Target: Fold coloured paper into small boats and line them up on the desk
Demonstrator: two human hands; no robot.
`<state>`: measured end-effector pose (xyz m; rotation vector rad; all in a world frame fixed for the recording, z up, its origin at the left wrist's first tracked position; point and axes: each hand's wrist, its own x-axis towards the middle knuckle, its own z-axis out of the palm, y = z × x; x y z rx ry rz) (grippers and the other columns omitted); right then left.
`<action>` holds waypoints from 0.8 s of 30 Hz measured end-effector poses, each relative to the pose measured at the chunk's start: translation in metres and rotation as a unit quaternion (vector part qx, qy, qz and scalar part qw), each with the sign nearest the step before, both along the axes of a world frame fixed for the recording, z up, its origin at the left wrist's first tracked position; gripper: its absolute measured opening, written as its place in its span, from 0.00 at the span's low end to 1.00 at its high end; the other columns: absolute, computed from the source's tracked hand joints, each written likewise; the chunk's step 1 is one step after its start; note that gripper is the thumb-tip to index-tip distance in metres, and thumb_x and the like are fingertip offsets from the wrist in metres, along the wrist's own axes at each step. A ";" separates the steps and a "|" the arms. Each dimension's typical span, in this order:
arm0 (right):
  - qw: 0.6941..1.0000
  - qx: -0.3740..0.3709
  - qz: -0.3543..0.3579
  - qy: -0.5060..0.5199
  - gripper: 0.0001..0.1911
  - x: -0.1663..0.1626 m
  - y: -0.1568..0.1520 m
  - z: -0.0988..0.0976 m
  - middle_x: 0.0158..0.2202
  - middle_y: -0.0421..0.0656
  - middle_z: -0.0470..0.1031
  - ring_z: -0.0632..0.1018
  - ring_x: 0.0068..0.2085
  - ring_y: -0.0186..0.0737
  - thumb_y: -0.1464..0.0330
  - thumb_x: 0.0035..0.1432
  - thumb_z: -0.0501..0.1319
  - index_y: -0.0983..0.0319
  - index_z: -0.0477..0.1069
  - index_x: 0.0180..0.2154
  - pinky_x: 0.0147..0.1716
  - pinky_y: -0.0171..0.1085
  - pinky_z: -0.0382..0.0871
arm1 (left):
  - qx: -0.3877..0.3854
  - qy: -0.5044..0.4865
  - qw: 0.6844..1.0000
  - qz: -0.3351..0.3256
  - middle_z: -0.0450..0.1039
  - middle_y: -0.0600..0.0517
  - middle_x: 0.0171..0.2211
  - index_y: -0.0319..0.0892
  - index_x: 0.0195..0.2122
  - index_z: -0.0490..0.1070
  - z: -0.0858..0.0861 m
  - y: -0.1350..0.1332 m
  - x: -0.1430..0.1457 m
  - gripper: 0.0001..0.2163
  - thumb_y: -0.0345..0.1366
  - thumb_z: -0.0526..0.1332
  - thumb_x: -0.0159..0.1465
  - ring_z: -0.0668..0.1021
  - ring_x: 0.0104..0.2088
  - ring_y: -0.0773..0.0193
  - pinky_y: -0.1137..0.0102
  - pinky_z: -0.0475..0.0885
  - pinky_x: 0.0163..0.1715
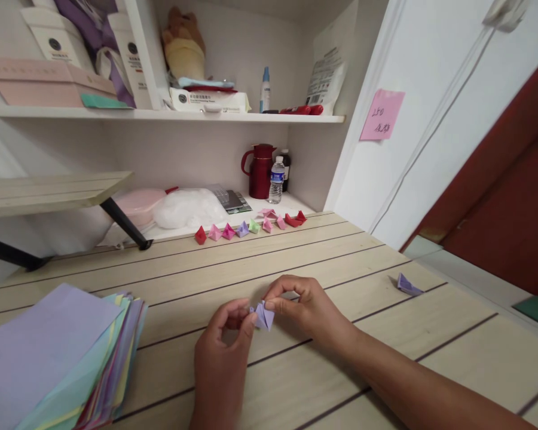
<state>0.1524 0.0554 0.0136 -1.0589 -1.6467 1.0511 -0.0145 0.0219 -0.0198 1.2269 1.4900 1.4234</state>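
Note:
A small folded piece of lavender paper (264, 316) is held up between my two hands, a little above the wooden table. My left hand (226, 340) pinches its left side between thumb and fingers. From the upper right, my right hand (302, 304) grips the paper's top edge between thumb and forefinger. Pointed folds and a crease show on its front; parts under my fingertips are hidden. Farther right on the table lies another folded purple paper piece (407, 285), apart from my hands.
Several small folded paper pieces (228, 232) in red, pink, purple and green line the table's back edge. A stack of coloured paper (54, 346) lies at the left. Behind stand a dark red jug (260, 173) and a water bottle (276, 182). A raised wooden shelf (49, 191) juts in at left.

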 end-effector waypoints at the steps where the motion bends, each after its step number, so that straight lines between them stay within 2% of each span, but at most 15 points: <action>1: 1.000 0.001 -0.003 -0.005 0.06 0.000 0.000 0.000 0.30 0.42 0.79 0.78 0.35 0.40 0.69 0.56 0.67 0.62 0.77 0.28 0.37 0.37 0.69 | -0.002 -0.001 1.000 0.003 0.80 0.53 0.31 0.46 0.37 0.79 -0.001 0.000 0.000 0.13 0.46 0.68 0.53 0.79 0.33 0.61 0.68 0.71 0.38; 10: 0.999 0.022 0.001 -0.025 0.06 -0.001 -0.002 0.001 0.31 0.42 0.80 0.78 0.35 0.41 0.66 0.57 0.66 0.61 0.77 0.28 0.37 0.38 0.70 | 0.061 0.014 0.998 -0.022 0.79 0.54 0.31 0.47 0.31 0.79 0.015 -0.007 0.003 0.07 0.42 0.67 0.55 0.78 0.33 0.63 0.70 0.70 0.37; 17: 0.999 0.041 0.014 -0.029 0.07 -0.001 -0.003 0.002 0.31 0.43 0.80 0.78 0.36 0.41 0.67 0.57 0.67 0.61 0.79 0.28 0.38 0.39 0.70 | 0.064 0.041 0.997 -0.033 0.76 0.56 0.29 0.47 0.30 0.78 0.011 -0.006 0.004 0.05 0.42 0.67 0.56 0.76 0.31 0.65 0.72 0.69 0.34; 24: 0.995 0.083 0.030 -0.038 0.06 -0.002 -0.004 -0.001 0.32 0.43 0.80 0.78 0.38 0.42 0.67 0.57 0.68 0.59 0.80 0.28 0.40 0.39 0.70 | 0.107 0.072 0.992 -0.009 0.73 0.56 0.25 0.46 0.26 0.75 0.012 -0.006 0.006 0.04 0.38 0.65 0.56 0.73 0.27 0.67 0.72 0.68 0.31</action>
